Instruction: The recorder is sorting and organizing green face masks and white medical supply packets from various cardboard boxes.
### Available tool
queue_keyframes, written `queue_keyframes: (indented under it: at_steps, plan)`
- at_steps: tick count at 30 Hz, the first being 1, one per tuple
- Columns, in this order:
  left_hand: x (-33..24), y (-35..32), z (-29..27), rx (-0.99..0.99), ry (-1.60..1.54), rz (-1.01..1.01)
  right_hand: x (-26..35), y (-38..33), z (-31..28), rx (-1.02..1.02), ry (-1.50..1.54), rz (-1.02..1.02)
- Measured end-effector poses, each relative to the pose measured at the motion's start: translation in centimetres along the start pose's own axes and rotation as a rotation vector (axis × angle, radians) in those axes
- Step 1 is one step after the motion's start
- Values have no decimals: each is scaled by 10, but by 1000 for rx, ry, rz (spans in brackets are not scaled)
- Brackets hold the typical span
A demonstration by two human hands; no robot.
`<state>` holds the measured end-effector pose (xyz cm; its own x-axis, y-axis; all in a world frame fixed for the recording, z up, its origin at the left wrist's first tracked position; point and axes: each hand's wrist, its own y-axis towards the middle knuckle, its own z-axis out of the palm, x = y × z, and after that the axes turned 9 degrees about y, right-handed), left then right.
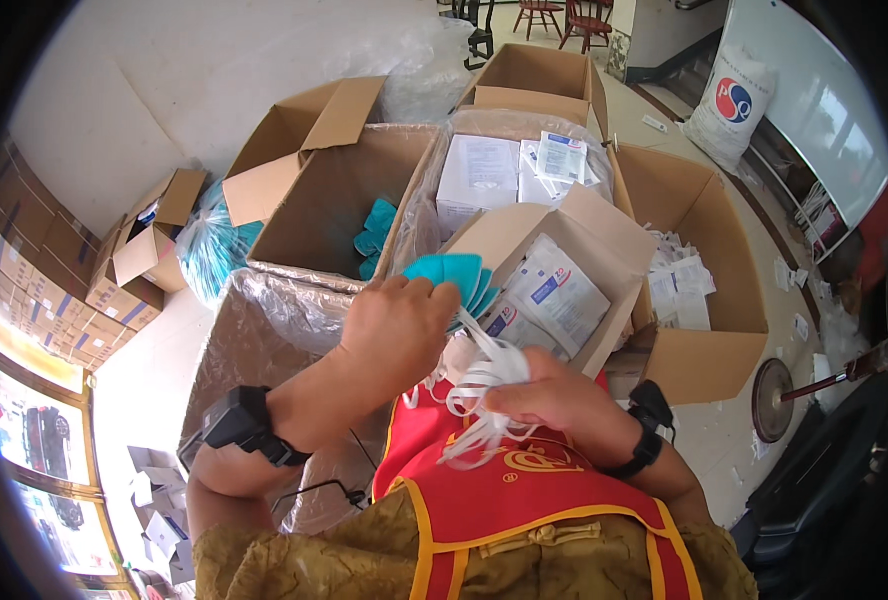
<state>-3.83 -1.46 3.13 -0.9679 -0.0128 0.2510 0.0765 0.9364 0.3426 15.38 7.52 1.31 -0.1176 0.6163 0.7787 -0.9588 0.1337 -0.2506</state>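
My left hand (396,325) is closed on a small stack of teal folded face masks (446,270), whose edges fan out past the fingers. White straps (486,375) hang down from the masks. My right hand (554,395) is closed around a bunch of these straps, with loose ends dangling over the red apron (524,480). Just beyond my hands, an open cardboard box (619,290) holds flat white printed packets (556,290). More teal masks (374,238) lie in the large carton (309,225) at the far left of my hands.
A plastic-lined carton (229,345) stands left of my arms. Behind the packet box are white boxes (477,180) in another lined carton. An open carton (709,355) with white packets (679,285) is at right. A stand's round base (772,400) and a black seat (814,480) lie farther right.
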Motion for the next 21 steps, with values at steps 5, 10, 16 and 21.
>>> queue_keyframes:
  at_steps: [5, 10, 16, 21]
  plan:
    - [-26, -9, -9, 241, -550, -99, 1, 13, -33, -190, -1091, -827]
    - [-20, -28, -10, 208, -536, 253, 21, -20, -2, -30, -1874, -619]
    - [-25, -57, -62, 177, -697, 524, 26, -87, -3, 445, -1562, -381]
    - [56, -93, -36, 227, -710, -38, 25, -147, -45, -396, -720, -242]
